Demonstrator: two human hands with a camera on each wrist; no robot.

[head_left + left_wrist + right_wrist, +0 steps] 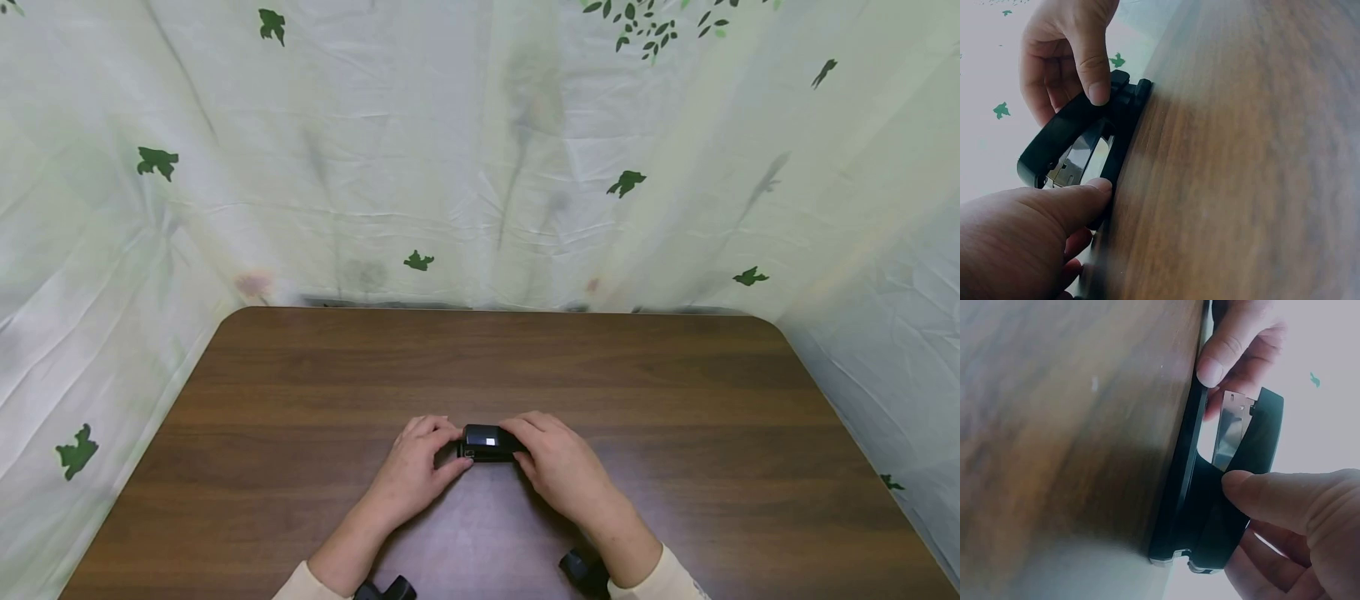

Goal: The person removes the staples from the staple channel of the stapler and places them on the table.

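A black stapler (487, 443) rests on the wooden table between both hands, its base along the tabletop. Its upper arm (1266, 434) is tilted up from the base (1179, 481), and the silver metal staple channel (1230, 425) shows in the gap. At the front end, my left hand (412, 471) pinches the base between thumb and fingers. My right hand (562, 471) grips the upper arm towards the rear hinge, with its thumb (1247, 487) on the near side and the fingers behind.
The brown table (315, 367) has rounded far corners. A pale curtain (450, 150) with leaf and bird prints hangs behind it and along both sides. Black wrist devices (585, 571) sit beneath the cream sleeves (656, 579).
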